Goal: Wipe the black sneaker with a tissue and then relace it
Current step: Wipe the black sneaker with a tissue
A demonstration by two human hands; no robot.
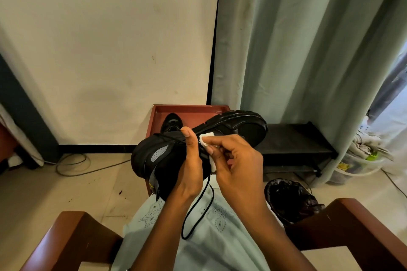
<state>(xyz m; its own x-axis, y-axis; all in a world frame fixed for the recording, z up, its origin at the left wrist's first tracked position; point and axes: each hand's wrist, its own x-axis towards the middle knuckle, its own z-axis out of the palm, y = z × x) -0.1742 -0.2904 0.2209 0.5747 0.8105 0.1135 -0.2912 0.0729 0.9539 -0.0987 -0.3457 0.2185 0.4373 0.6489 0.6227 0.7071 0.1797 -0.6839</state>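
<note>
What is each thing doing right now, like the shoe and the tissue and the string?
black sneaker: lifted, tipped on its side
tissue: pressed against the sneaker
lace: hanging loose
left hand: grips the sneaker
right hand: pinches the tissue
second shoe: sitting on the red tray

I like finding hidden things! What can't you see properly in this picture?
Head view, tissue: most of it is covered by the right hand.
Head view, black sneaker: its middle part is hidden behind the left hand.
Head view, second shoe on the red tray: mostly hidden behind the sneaker.
</note>
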